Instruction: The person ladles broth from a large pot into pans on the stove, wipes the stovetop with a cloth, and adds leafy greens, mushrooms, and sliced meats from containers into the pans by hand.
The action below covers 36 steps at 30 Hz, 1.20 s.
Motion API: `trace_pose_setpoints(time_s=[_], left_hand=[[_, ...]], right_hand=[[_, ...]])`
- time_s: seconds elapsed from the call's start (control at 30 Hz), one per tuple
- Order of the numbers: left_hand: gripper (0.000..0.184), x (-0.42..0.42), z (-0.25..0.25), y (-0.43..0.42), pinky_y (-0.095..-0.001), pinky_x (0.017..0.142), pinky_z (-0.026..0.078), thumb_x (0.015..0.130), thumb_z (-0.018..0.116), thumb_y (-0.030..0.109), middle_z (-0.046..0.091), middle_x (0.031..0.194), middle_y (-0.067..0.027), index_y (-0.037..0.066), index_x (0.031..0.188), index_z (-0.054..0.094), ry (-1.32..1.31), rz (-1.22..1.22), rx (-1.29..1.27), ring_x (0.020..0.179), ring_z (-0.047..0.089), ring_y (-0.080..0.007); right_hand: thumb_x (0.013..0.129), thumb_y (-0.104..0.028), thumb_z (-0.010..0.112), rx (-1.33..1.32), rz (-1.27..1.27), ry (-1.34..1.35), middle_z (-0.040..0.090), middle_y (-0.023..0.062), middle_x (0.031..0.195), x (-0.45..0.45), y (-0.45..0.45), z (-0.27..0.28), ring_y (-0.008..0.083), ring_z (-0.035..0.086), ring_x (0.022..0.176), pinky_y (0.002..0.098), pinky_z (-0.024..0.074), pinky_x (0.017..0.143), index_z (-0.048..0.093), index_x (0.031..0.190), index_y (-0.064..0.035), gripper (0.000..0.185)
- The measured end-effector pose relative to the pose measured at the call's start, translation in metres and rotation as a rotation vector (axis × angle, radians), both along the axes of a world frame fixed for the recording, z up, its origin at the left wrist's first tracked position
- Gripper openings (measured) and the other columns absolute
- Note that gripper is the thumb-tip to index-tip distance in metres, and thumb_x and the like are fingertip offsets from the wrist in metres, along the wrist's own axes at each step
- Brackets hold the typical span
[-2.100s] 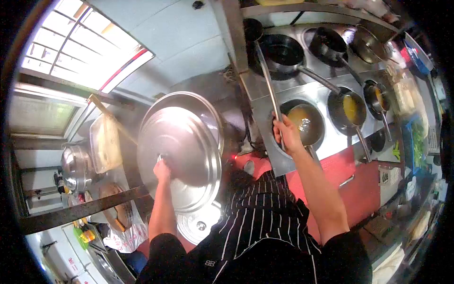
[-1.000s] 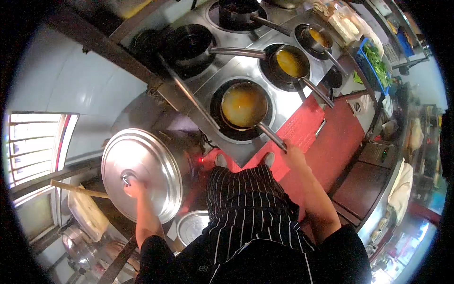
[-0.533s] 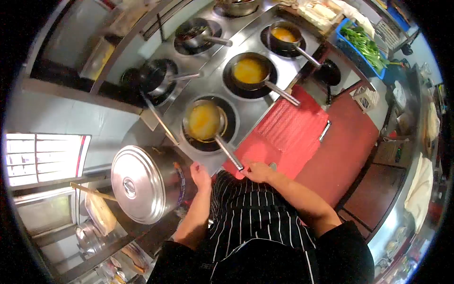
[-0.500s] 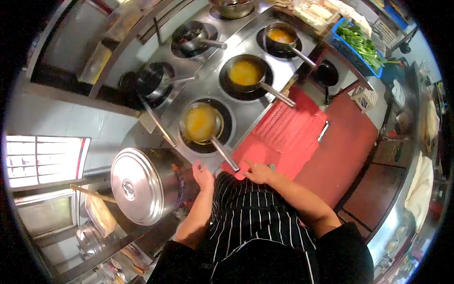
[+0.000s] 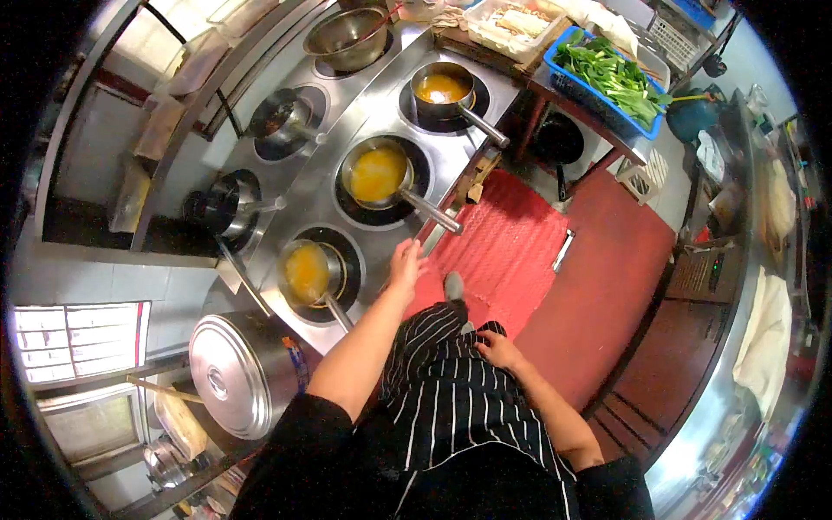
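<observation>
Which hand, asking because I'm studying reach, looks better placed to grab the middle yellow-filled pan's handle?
Probably the left hand: it's outstretched, nearer the handle; the right hand is lower, by the apron.

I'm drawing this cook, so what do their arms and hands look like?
Both the left hand and the right hand are bare, with no gloves. The forearms are uncovered too. Plain black sleeves end around the elbows. Below them, draw a black apron with thin white stripes.

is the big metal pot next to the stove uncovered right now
No, a round silver lid covers the top of the big metal pot.
</observation>
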<state>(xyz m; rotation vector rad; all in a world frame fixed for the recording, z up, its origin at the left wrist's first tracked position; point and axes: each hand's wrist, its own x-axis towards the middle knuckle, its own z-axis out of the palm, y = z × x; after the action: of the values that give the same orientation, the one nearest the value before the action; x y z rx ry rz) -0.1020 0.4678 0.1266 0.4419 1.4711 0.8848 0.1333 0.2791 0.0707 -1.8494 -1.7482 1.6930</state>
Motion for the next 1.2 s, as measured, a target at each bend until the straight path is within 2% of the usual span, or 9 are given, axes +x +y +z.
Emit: trace_pose_setpoints(time_s=[0.13,0.27,0.4,0.43,0.53,0.67,0.9,1.07,1.2], left_hand=[[0.049,0.034,-0.023,0.068,-0.0415,0.087,0.047,0.093,0.058,0.039,0.058,0.118,-0.0099,0.012,0.130,0.042,-0.097,0.119,-0.089,0.101,0.059,-0.0241],[0.034,0.051,-0.057,0.112,-0.0406,0.062,0.056,0.094,0.058,0.034,0.060,0.088,-0.0083,0.009,0.112,0.045,-0.195,0.288,-0.062,0.073,0.062,-0.0233],[0.026,0.048,-0.132,0.114,-0.0390,0.052,0.055,0.095,0.055,0.027,0.056,0.075,-0.0086,0.007,0.109,0.045,0.219,0.270,0.058,0.062,0.060,-0.0215],[0.043,0.055,-0.070,0.115,-0.0382,0.087,0.048,0.094,0.057,0.034,0.061,0.107,-0.0152,0.000,0.118,0.049,0.078,0.254,-0.097,0.099,0.061,-0.0286],[0.044,0.058,-0.080,0.112,-0.0382,0.087,0.047,0.094,0.057,0.035,0.060,0.104,-0.0146,-0.001,0.118,0.049,0.326,0.261,-0.006,0.095,0.060,-0.0289],[0.029,0.067,-0.034,0.119,-0.0333,0.058,0.051,0.094,0.056,0.028,0.056,0.085,-0.0057,0.009,0.114,0.048,0.025,0.398,-0.023,0.067,0.058,-0.0181],[0.032,0.066,-0.057,0.114,-0.0300,0.054,0.053,0.095,0.056,0.029,0.053,0.089,-0.0053,0.011,0.118,0.043,-0.075,0.468,-0.071,0.070,0.057,-0.0142],[0.041,0.074,-0.078,0.108,-0.0277,0.058,0.053,0.095,0.055,0.035,0.055,0.087,-0.0037,0.009,0.124,0.042,-0.008,0.515,-0.156,0.071,0.055,-0.0137],[0.048,0.079,-0.050,0.104,-0.0248,0.056,0.047,0.094,0.056,0.035,0.057,0.086,-0.0034,0.009,0.132,0.043,0.095,0.703,-0.142,0.071,0.055,-0.0133]], right_hand=[[0.090,-0.030,0.061,-0.058,-0.105,0.108,0.066,0.0216,0.108,0.041,0.035,0.011,0.0360,0.064,0.101,0.0398,0.0501,0.087,0.058,0.122,-0.0018,0.043],[0.091,-0.023,0.060,-0.142,-0.168,-0.053,0.067,0.0184,0.108,0.098,0.085,0.013,0.0256,0.066,0.098,0.0365,0.0507,0.086,0.054,0.128,0.0005,0.044],[0.091,-0.019,0.060,0.004,-0.193,-0.104,0.068,0.0164,0.101,0.125,0.162,0.036,0.0218,0.066,0.095,0.0343,0.0511,0.084,0.053,0.129,0.0001,0.043],[0.091,-0.022,0.060,0.058,-0.232,-0.094,0.067,0.0196,0.105,0.125,0.190,0.054,0.0281,0.065,0.099,0.0374,0.0507,0.086,0.052,0.130,-0.0022,0.044],[0.091,-0.025,0.061,0.200,-0.367,-0.024,0.063,0.0232,0.116,0.119,0.272,0.072,0.0328,0.063,0.107,0.0396,0.0501,0.090,0.045,0.135,-0.0052,0.051],[0.090,-0.027,0.064,0.584,-0.264,-0.007,0.054,0.0237,0.129,0.100,0.382,0.071,0.0318,0.056,0.117,0.0372,0.0450,0.098,0.037,0.142,-0.0021,0.063],[0.086,-0.039,0.062,0.312,0.080,-0.146,0.060,0.0320,0.114,0.084,0.496,0.042,0.0479,0.059,0.107,0.0461,0.0463,0.095,0.023,0.147,-0.0013,0.081],[0.086,-0.036,0.062,0.316,0.243,-0.123,0.044,0.0318,0.133,0.084,0.558,0.107,0.0448,0.045,0.124,0.0459,0.0386,0.105,0.029,0.145,-0.0010,0.076],[0.084,-0.020,0.065,0.909,0.331,0.039,0.048,0.0282,0.130,0.052,0.707,0.138,0.0445,0.046,0.121,0.0446,0.0392,0.104,0.036,0.138,0.0029,0.065]])
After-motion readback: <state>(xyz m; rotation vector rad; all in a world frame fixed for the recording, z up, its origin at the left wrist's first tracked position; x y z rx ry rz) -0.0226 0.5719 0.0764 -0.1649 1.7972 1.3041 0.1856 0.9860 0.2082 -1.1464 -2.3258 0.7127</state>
